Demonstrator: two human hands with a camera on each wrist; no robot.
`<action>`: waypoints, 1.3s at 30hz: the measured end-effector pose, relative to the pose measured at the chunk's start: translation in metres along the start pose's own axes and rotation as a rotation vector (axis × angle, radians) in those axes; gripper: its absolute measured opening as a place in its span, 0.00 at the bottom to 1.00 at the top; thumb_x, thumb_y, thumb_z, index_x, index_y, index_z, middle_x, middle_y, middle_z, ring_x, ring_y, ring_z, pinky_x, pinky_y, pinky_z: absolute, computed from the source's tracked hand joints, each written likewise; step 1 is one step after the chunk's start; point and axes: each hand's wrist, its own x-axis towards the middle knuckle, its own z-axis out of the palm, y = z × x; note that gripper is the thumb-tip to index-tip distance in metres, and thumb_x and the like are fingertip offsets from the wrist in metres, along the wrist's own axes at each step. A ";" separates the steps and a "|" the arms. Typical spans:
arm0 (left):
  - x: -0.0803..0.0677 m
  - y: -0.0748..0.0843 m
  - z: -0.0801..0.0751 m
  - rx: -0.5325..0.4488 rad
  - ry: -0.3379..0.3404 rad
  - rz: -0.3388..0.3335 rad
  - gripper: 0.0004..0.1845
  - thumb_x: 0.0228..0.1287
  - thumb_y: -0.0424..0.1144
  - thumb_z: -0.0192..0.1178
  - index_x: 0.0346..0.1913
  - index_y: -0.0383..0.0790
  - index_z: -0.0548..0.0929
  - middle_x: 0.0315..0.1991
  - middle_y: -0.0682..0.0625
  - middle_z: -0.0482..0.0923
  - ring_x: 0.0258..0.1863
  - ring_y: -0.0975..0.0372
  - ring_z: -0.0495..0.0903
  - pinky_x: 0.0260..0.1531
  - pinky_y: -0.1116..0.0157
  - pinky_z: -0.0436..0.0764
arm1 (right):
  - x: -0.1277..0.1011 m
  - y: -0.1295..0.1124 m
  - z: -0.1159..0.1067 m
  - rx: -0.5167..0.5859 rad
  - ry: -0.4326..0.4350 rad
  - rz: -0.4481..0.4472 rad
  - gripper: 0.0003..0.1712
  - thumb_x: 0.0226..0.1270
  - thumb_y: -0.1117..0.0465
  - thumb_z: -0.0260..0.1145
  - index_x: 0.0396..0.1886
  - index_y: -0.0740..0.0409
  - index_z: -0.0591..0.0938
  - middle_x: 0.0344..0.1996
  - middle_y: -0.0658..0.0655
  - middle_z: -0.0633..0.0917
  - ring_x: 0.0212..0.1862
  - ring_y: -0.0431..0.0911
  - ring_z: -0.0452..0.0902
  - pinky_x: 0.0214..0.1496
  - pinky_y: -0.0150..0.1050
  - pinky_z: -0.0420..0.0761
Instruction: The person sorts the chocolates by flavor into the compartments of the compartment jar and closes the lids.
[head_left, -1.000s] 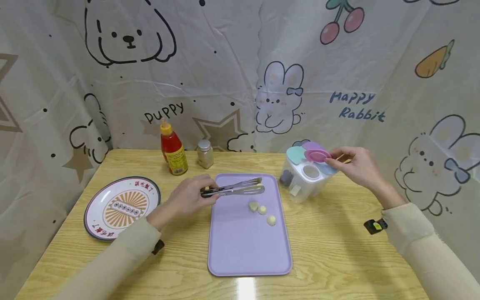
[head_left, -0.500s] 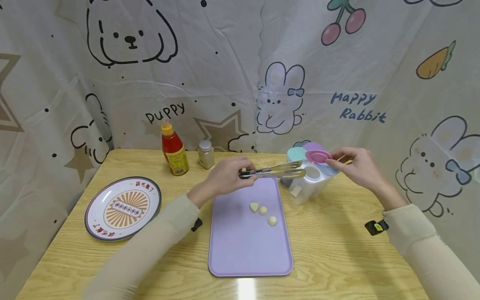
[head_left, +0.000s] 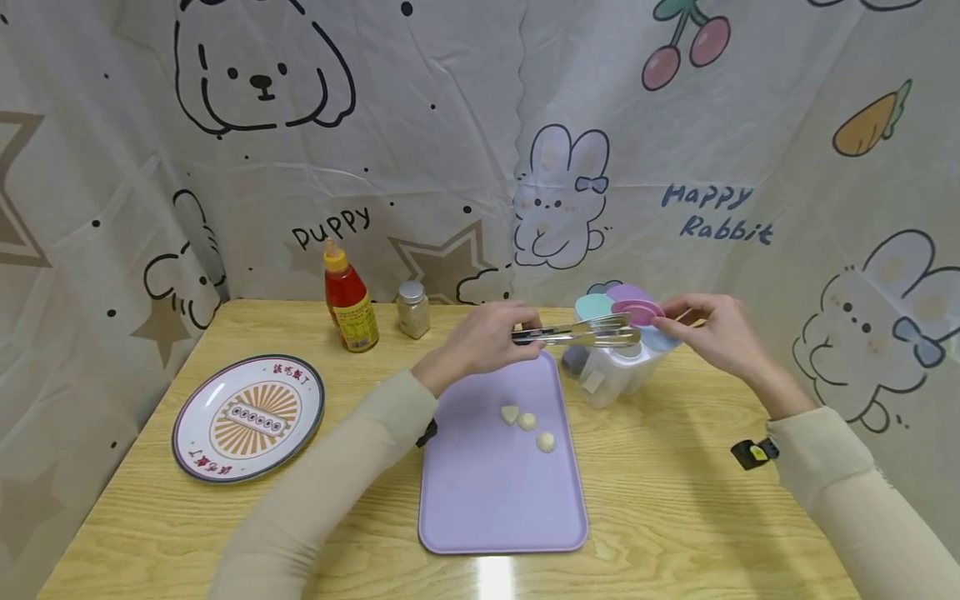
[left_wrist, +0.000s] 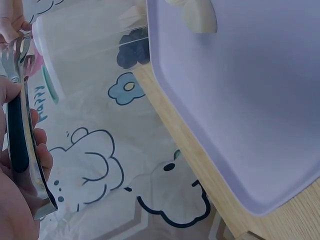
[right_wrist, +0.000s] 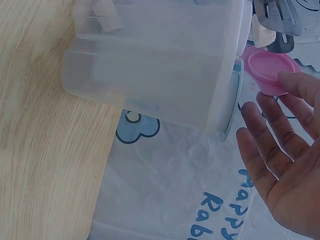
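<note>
My left hand (head_left: pixel 504 335) grips metal tongs (head_left: pixel 581 335) by the dark handle, their tips held together above the open hole of a clear seasoning container (head_left: pixel 611 375). In the left wrist view the tongs (left_wrist: pixel 17 145) run up from my left hand (left_wrist: pixel 15 200). My right hand (head_left: pixel 686 317) is behind the container, and its straight fingers (right_wrist: pixel 280 125) touch the raised pink lid (right_wrist: pixel 272 70). Three pale pieces (head_left: pixel 527 422) lie on the lilac tray (head_left: pixel 495 500); one piece (left_wrist: pixel 197 15) shows at the tray's edge. The tong tips (right_wrist: pixel 277 15) carry nothing that I can see.
A patterned plate (head_left: pixel 247 414) sits at the left of the wooden table (head_left: pixel 675 508). A red sauce bottle (head_left: pixel 349 302) and a small shaker (head_left: pixel 412 309) stand at the back. A printed cloth backdrop closes in the table on three sides.
My left hand carried the tongs from above the tray's far end rightward to the container's opening. My right hand stayed at the pink lid.
</note>
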 end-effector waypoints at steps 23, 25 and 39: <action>0.013 0.005 -0.007 -0.034 -0.045 0.003 0.06 0.65 0.43 0.69 0.40 0.47 0.87 0.39 0.54 0.86 0.32 0.64 0.74 0.32 0.70 0.71 | 0.000 -0.003 -0.001 -0.026 -0.006 0.025 0.13 0.73 0.56 0.72 0.48 0.60 0.89 0.44 0.63 0.91 0.38 0.31 0.78 0.36 0.29 0.80; 0.011 0.004 -0.009 -0.026 -0.049 -0.005 0.06 0.65 0.44 0.70 0.40 0.47 0.87 0.39 0.54 0.86 0.32 0.64 0.75 0.34 0.69 0.72 | 0.000 -0.002 -0.001 -0.024 -0.007 0.025 0.13 0.73 0.56 0.72 0.48 0.61 0.89 0.44 0.64 0.90 0.38 0.30 0.78 0.36 0.28 0.80; -0.044 -0.023 -0.031 0.020 -0.113 -0.069 0.10 0.63 0.46 0.72 0.43 0.46 0.89 0.39 0.54 0.85 0.33 0.64 0.77 0.34 0.70 0.76 | -0.002 0.000 -0.001 -0.011 -0.004 0.029 0.14 0.72 0.55 0.73 0.48 0.59 0.89 0.44 0.63 0.91 0.38 0.30 0.78 0.36 0.28 0.81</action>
